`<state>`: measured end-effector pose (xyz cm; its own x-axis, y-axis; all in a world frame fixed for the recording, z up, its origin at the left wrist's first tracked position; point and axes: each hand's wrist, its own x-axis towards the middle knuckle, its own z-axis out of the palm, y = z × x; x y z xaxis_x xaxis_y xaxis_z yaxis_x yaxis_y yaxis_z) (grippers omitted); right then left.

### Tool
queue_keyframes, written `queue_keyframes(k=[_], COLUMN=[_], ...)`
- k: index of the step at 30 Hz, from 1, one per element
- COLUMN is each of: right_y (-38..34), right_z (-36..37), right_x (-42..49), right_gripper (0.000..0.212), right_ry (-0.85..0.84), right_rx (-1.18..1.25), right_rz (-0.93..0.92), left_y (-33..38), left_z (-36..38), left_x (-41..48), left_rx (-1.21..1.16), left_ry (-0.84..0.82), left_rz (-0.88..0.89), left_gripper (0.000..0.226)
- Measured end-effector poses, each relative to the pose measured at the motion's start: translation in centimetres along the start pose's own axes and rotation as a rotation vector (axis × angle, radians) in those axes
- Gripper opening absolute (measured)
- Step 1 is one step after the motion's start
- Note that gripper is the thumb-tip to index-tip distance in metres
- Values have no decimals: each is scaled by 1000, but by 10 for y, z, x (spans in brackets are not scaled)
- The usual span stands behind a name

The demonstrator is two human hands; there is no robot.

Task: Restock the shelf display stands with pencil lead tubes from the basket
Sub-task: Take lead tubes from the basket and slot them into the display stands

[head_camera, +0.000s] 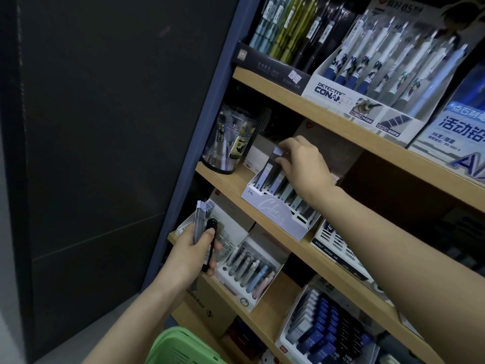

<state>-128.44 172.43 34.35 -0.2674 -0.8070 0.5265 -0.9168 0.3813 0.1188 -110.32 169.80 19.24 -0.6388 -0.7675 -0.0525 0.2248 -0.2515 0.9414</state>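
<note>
Basket (181, 348): cut off by btm edge, only green rim & slotted wall show, contents out of sight. Lead tube (278, 153) in right grip (301, 164): just the lavender cap shows, rest behind fingers. Display stand (273, 208): one end under the right forearm (380, 224), so slots there can't be counted. Tube bundle (199, 222) in left grip (191, 254): lower ends hidden in palm, exact no. unclear, label print too small to read. Top-shelf pens (288, 27) cut by top edge; blue box (456, 132) cut by side edge.
</note>
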Motion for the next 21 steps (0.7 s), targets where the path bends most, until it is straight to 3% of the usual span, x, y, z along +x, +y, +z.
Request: queue_keyframes(k=[3, 6, 10, 12, 16, 21], right_y=[-7, -34, -63, -65, -62, -53], right_z=[1, 1, 5, 12, 11, -4], right_x=[-8, -30, -62, -71, -76, -85], right_gripper=[33, 27, 30, 24, 6, 10], right_ry=[58, 38, -468, -587, -605, -494], right_rx=[-65, 199, 570, 698, 881, 1021], right_rz=[-48, -20, 160, 236, 321, 293], left_y=[2, 3, 2, 1, 4, 2], left_z=[0, 1, 2, 3, 4, 2], left_x=[0, -1, -2, -4, -9, -9], left_rx=[-60, -101, -86, -91, -169, -170], left_ry=[-31, -75, -126, -147, -191, -273], left_rz=[10, 33, 63, 79, 18, -76], left_gripper=[15, 17, 19, 21, 30, 25])
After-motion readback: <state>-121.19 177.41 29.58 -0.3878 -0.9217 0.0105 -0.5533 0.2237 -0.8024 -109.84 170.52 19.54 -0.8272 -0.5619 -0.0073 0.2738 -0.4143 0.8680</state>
